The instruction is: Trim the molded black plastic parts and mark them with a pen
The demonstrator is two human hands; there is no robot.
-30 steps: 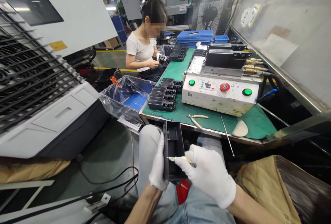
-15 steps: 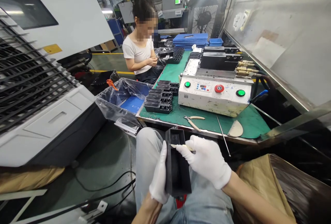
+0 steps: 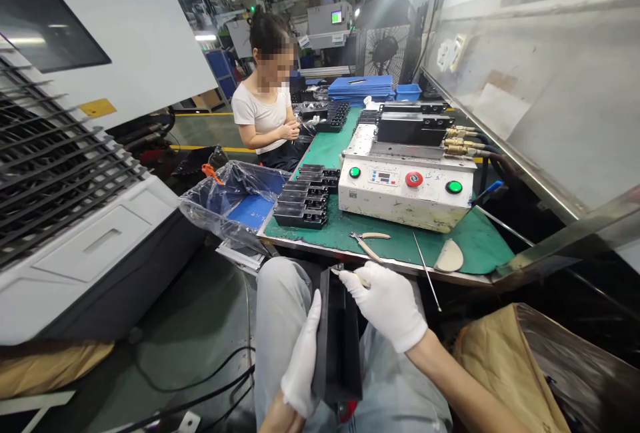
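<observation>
My left hand [image 3: 301,356], in a white glove, grips a long black plastic housing [image 3: 339,346] that stands on edge above my lap. My right hand [image 3: 385,306], also gloved, pinches a small knife with a pale handle [image 3: 353,277]. Its blade reaches the far end of the housing and seems to touch it there. The housing's open side faces away from my view, so its inside is hidden.
Past my hands stands a green-matted workbench [image 3: 400,246] with long-nosed pliers [image 3: 367,244], a thin metal rod [image 3: 426,270], stacked black housings [image 3: 300,206] and a white control machine [image 3: 405,196]. A plastic-lined bin [image 3: 225,203] stands left. A co-worker [image 3: 263,106] works beyond the bench.
The housing has turned, so its open cavity no longer shows. My right hand has moved toward its far end. The whole view has shifted slightly as my head moved.
</observation>
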